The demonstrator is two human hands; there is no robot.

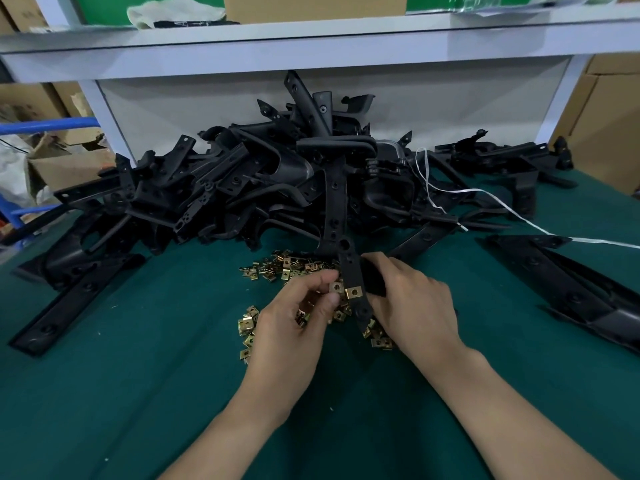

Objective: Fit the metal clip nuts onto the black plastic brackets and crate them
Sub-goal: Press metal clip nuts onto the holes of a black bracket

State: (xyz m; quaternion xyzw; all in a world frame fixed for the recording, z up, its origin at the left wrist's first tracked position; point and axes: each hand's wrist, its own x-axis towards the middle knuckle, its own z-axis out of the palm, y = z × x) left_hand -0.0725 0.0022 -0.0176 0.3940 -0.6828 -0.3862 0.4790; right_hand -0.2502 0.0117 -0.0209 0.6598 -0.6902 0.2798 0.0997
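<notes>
My right hand (412, 299) grips a black plastic bracket (351, 271) that stands nearly upright over the green table. One brass-coloured clip nut (354, 292) sits on the bracket's strip. My left hand (298, 313) pinches a second clip nut (335, 287) between thumb and forefinger, right beside the bracket's left edge. More clip nuts seem to lie in that palm. A loose heap of clip nuts (277, 266) is spread on the table under and around both hands.
A big pile of black brackets (263, 181) fills the back of the green table (138, 393). Single brackets lie at the left (69, 303) and right (568, 285). A white string (485, 192) trails across the right. A white shelf (311, 39) overhangs the back.
</notes>
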